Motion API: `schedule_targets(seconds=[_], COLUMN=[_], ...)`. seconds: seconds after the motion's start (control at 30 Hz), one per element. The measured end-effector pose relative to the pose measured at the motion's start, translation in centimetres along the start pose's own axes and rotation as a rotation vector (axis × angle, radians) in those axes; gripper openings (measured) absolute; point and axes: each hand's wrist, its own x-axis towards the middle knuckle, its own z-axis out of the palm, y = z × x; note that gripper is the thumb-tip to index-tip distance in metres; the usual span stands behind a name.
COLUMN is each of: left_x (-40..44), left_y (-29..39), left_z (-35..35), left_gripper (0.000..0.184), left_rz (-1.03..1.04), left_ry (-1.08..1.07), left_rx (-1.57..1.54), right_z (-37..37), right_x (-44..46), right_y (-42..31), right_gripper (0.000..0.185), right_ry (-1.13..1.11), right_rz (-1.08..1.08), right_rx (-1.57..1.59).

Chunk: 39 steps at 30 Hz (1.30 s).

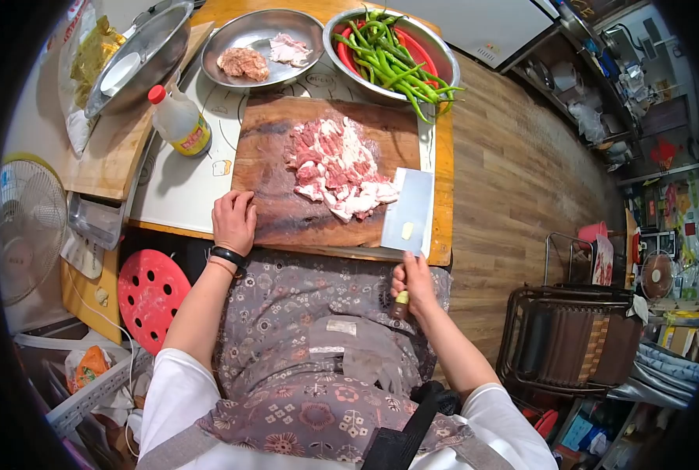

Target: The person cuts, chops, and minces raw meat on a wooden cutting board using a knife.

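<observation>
A pile of sliced raw meat (338,168) lies on the wooden cutting board (267,176). My right hand (418,283) is closed round the handle of a cleaver (412,205), below the board's front right corner. The broad blade lies over the right edge of the board, beside the meat, with a small pale bit on it. My left hand (233,222) rests at the board's front left corner, its fingers bent over the edge and holding nothing.
Behind the board stand a metal bowl (244,33) with minced meat and pale scraps, and a bowl (338,23) of green peppers. A red-capped bottle (181,124) is at the left. A fan (28,227), a red stool (155,294) and folded chairs (557,337) flank the table.
</observation>
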Motion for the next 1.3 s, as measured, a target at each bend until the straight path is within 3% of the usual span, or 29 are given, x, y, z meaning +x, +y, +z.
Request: schedule_targets(seconds=[0.1, 0.37, 0.5, 0.57, 0.63, 0.7, 0.83, 0.9, 0.93, 0.97, 1.03, 1.1, 1.17, 1.2, 1.3], left_x=[0.1, 0.1, 0.0, 0.0, 0.1, 0.1, 0.1, 0.0, 0.3, 0.1, 0.1, 0.0, 0.3, 0.0, 0.0], left_y=[0.0, -0.1, -0.3, -0.2, -0.3, -0.2, -0.3, -0.3, -0.3, -0.2, -0.1, 0.0, 0.1, 0.0, 0.1], left_z=[-0.1, -0.1, 0.0, -0.1, -0.2, -0.1, -0.1, -0.1, -0.1, -0.2, -0.1, -0.2, -0.2, -0.3, -0.3], left_gripper=[0.027, 0.026, 0.026, 0.027, 0.027, 0.027, 0.027, 0.027, 0.027, 0.027, 0.028, 0.028, 0.028, 0.028, 0.029], left_rz=[0.002, -0.003, 0.002, -0.001, -0.008, -0.01, -0.006, -0.004, -0.002, -0.002, -0.004, -0.018, -0.014, -0.018, -0.018], left_ry=[0.008, 0.012, 0.028, 0.022, 0.015, 0.016, 0.013, 0.01, 0.011, 0.011, 0.02, 0.006, 0.015, -0.001, 0.003], left_rx=[-0.015, -0.051, -0.062, -0.064, -0.066, -0.07, -0.064, -0.059, -0.056, -0.058, -0.063, -0.054, -0.054, -0.054, -0.037], right_z=[4.1, 11.9, 13.6, 13.7, 13.3, 12.8, 9.0, 7.4, 11.4, 11.5, 11.2, 10.8, 8.5, 8.8, 11.2], right_x=[1.4, 4.8, 7.0, 7.0, 5.4, 2.6, 5.5, 8.2, 3.7, 2.4, 1.0, 1.3, 5.7, 5.9, 1.7], right_y=[-0.1, -3.5, -4.8, -6.1, -7.5, -8.7, -4.9, -4.9, -9.6, -10.1, -10.5, -8.1, -5.7, -6.7, -10.1], right_gripper=[0.017, 0.015, 0.032, 0.033, 0.034, 0.035, 0.037, 0.026, 0.029, 0.029, 0.031, 0.031, 0.034, 0.034, 0.033], right_ry=[-0.021, -0.078, -0.097, -0.121, -0.135, -0.087, -0.038, -0.172, -0.176, -0.177, -0.152, -0.014, -0.076, -0.04, -0.101], right_rz=[-0.013, -0.408, -0.434, -0.467, -0.5, -0.791, -0.801, -0.99, -0.214, -0.201, -0.755, -0.941, -0.585, -0.512, -0.554], right_rx=[0.061, -0.224, -0.416, -0.637, -0.665, -0.84, -0.886, -1.315, -1.05, -1.049, -0.937, -0.98, -1.354, -1.375, -1.106])
